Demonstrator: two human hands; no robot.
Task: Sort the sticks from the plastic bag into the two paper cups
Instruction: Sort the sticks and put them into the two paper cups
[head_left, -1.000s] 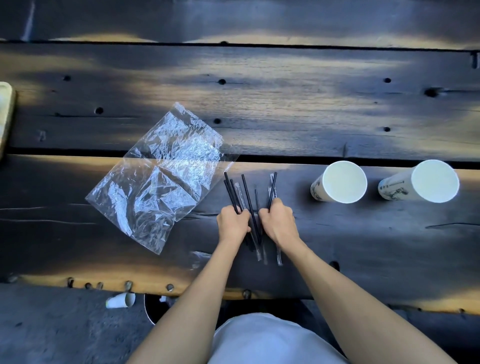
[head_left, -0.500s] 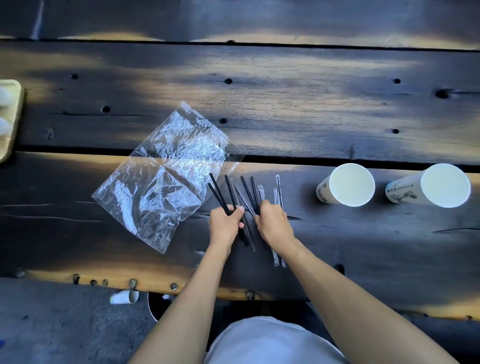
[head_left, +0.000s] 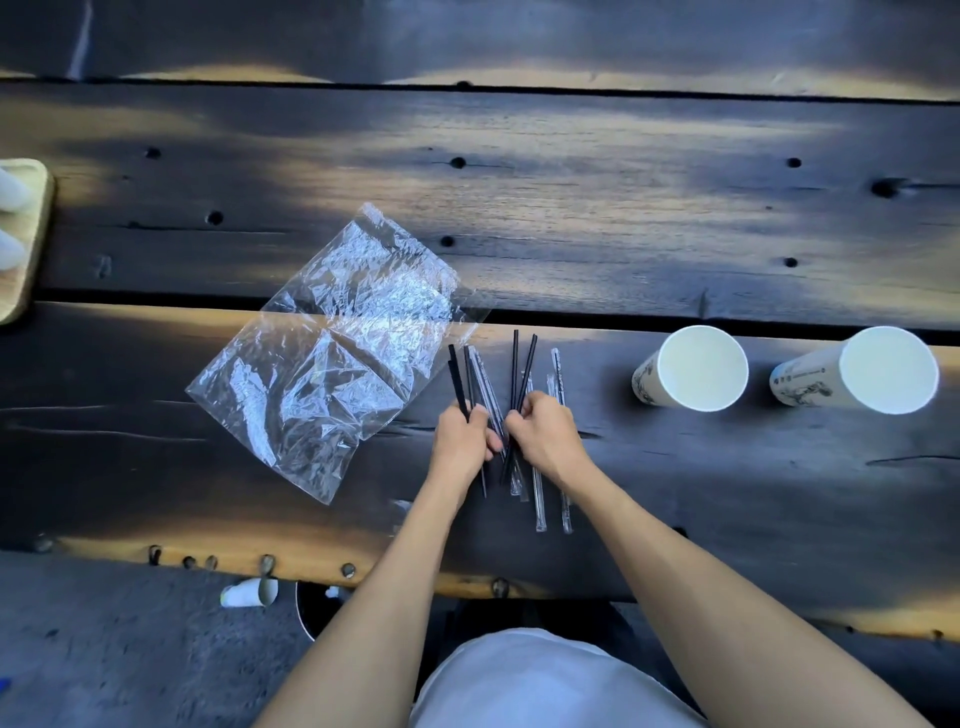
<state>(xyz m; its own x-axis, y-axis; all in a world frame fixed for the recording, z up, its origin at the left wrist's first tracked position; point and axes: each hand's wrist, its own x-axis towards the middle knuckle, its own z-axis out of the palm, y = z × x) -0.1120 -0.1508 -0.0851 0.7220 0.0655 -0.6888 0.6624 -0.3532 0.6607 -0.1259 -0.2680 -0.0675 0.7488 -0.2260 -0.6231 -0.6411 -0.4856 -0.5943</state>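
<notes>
Several black sticks and clear-wrapped sticks lie fanned out on the dark wooden table, just right of an empty crumpled plastic bag. My left hand is closed on two black sticks at the left of the pile. My right hand pinches another pair of black sticks that point away from me. Clear-wrapped sticks lie under and to the right of my right hand. Two white paper cups stand to the right, the nearer cup and the farther cup, both looking empty.
A wooden tray with white objects sits at the table's left edge. A gap between planks runs across behind the cups. The table's front edge is near my body; a small cup lies on the floor below.
The sticks have been pulled into two groups: my left hand has drawn two black ones leftward, my right hand has lifted a separate pair. The view shifted slightly.
</notes>
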